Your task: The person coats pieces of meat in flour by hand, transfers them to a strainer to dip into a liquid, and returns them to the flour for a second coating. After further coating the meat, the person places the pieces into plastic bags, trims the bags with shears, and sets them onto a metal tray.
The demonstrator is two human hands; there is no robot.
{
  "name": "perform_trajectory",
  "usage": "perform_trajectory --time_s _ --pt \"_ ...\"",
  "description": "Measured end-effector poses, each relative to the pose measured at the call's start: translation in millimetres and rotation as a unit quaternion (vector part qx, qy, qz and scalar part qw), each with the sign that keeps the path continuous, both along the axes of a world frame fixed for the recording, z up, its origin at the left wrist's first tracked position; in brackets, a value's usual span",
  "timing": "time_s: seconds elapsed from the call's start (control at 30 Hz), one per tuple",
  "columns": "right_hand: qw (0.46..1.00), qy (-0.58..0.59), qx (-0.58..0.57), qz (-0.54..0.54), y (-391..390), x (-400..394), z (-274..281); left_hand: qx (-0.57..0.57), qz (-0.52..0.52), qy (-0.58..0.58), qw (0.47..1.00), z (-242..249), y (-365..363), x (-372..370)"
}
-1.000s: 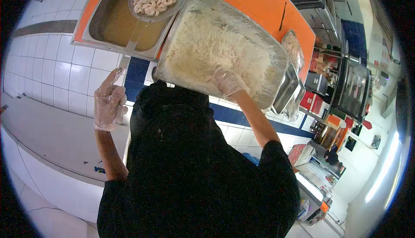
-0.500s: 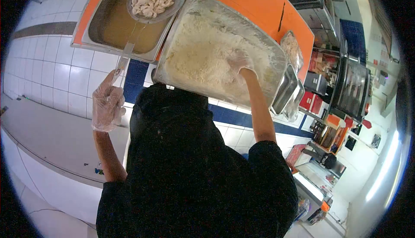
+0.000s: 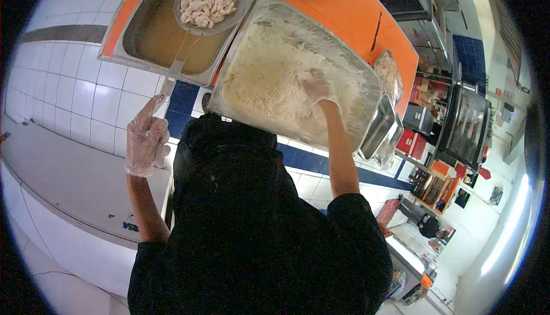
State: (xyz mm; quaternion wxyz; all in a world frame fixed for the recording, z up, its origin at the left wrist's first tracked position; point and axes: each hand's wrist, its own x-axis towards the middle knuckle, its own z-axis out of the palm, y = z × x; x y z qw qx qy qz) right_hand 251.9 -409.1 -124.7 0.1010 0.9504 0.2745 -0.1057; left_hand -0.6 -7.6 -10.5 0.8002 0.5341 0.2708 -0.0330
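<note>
The orange bench [image 3: 349, 0] carries a big flour tray [image 3: 366, 69] at centre, right hand [image 3: 317, 87] buried loosely open in it. Upper left, a liquid pan [image 3: 149, 34] holds a strainer [image 3: 239, 6]; the left hand [image 3: 146, 138] pinches its handle [image 3: 172, 77], keeping chicken pieces [image 3: 206, 6] draining.

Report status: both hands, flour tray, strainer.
Left gloved hand gripping long metal strainer handle. Right gloved hand open, in large steel flour tray. Strainer's pale meat strips over brown liquid pan.
</note>
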Motion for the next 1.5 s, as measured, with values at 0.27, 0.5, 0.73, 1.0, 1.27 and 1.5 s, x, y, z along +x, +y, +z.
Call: perform_trajectory --time_s 0.27,0.5,0.73,1.0,1.27,1.5 --pt "0.999 0.019 0.03 0.007 5 8 -33 -0.036 0.01 -0.012 0.999 -6 0 -2" --pt "0.998 0.052 -0.019 -0.041 -109 58 -53 -0.005 -0.007 -0.003 1.0 -3 0 0" --pt "0.981 0.011 0.155 -0.115 -105 46 -63 0.012 -0.019 -0.021 1.0 -2 2 1" --pt "0.729 0.17 0.617 -0.242 89 36 109 0.001 -0.024 0.013 1.0 8 4 5" --pt "0.821 0.168 0.543 -0.05 228 70 144 -0.01 -0.026 -0.027 0.999 12 1 4" --pt "0.946 -0.031 0.251 -0.203 111 74 78 0.009 -0.032 -0.08 0.996 -5 5 0"
